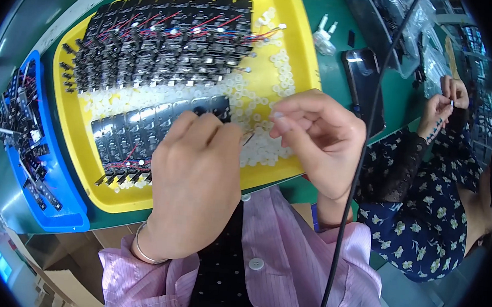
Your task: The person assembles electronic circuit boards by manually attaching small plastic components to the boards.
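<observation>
My left hand (195,184) is closed, back of the hand up, over the near row of black mechanism units (139,126). Its fingers hide whatever they hold; a thin dark tip (248,139) pokes out beside them. To its right, my right hand (329,139) pinches with thumb and forefinger above the loose small white rings (266,149). Something pale shows at those fingertips, too small to name. Both hands are over the yellow tray (292,20). A larger block of black units with red and blue wires (168,39) fills the tray's far part.
A blue bin (63,198) of dark parts stands left of the tray. To the right lie a white plug (324,39), a black phone (365,85) and a grey crate (386,26) with plastic bags. A black cable (347,217) crosses the view. Another person's hands (446,102) work at far right.
</observation>
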